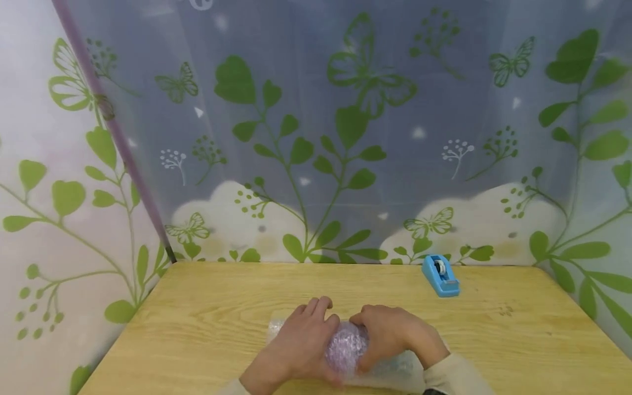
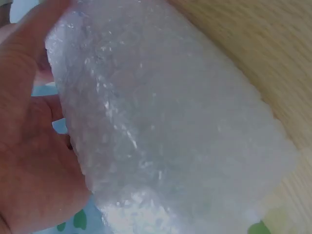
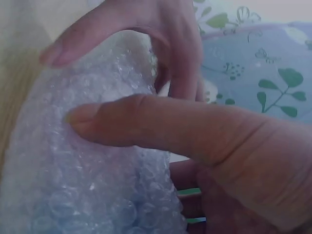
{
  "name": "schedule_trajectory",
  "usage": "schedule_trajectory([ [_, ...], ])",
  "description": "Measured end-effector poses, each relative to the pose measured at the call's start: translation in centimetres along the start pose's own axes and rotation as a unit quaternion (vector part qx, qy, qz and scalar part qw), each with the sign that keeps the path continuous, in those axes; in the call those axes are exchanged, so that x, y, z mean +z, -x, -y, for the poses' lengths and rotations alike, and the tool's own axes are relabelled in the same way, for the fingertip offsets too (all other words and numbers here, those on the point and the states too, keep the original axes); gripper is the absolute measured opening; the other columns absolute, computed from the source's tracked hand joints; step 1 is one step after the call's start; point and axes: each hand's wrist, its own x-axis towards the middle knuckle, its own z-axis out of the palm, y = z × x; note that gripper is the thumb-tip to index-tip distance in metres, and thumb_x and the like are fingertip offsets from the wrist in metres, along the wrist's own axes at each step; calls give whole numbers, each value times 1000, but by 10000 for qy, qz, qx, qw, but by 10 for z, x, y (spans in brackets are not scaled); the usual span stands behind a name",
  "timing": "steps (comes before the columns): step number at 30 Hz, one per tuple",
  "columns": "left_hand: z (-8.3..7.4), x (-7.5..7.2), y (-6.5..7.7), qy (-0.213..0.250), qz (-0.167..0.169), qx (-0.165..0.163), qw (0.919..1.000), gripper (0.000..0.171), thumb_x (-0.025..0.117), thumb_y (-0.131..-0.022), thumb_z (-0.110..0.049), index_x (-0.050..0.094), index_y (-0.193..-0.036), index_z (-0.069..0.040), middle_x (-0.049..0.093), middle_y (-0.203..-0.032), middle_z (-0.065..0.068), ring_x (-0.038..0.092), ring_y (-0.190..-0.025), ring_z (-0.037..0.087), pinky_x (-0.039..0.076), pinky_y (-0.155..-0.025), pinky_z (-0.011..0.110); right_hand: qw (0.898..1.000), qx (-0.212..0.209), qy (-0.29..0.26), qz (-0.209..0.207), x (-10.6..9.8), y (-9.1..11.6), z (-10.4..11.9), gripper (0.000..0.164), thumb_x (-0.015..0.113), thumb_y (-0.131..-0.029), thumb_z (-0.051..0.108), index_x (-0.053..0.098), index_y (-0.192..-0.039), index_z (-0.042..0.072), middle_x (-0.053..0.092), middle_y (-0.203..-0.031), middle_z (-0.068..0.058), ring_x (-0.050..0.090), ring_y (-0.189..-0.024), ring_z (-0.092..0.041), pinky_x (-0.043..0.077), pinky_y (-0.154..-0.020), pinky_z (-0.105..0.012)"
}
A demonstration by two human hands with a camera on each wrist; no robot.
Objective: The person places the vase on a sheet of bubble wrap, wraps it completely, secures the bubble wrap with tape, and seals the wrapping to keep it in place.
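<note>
At lower centre of the frame, I observe a bubble-wrapped bundle (image 1: pixel 347 348) over the bench (image 1: pixel 207 323), gripped from opposite sides by the left hand (image 1: pixel 303 339) and right hand (image 1: pixel 392 332). I record a blue tape dispenser (image 1: pixel 444 284) right of centre, near the far edge.

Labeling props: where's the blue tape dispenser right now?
In the head view, the blue tape dispenser stands right of centre, near the far edge of the table, beyond the right hand.
</note>
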Motion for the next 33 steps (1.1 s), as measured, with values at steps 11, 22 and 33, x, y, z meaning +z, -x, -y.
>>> schedule_trajectory([
  [11, -2, 6, 2, -637, -527, 219, 9963, 76, 76, -57, -69, 57, -109, -16, 55, -84, -5, 58, -80, 12, 48, -78, 30, 10000, 71, 41, 2, -4, 2, -2, 73, 83, -63, 47, 61, -127, 17, 56, -97, 11, 53, -84, -10, 49, -72, -34],
  [22, 11, 1, 0, -53, 160, -120, 9998, 80, 71, -61, -73, 63, -118, -19, 64, -97, -5, 61, -87, 13, 50, -79, 37, 9750, -259, 956, -1990, 23, 21, 5, 63, 78, -70, 52, 62, -118, 15, 55, -125, -2, 53, -111, -25, 49, -86, -43],
  [33, 22, 2, -10, 941, 557, -304, 9935, 81, 76, -62, -66, 63, -122, -12, 66, -100, -1, 62, -85, 14, 52, -72, 31, 9689, -130, 1733, -1760, 51, 28, 19, 91, 81, -71, 43, 40, -140, -1, 43, -138, -14, 42, -124, -33, 42, -96, -49],
])
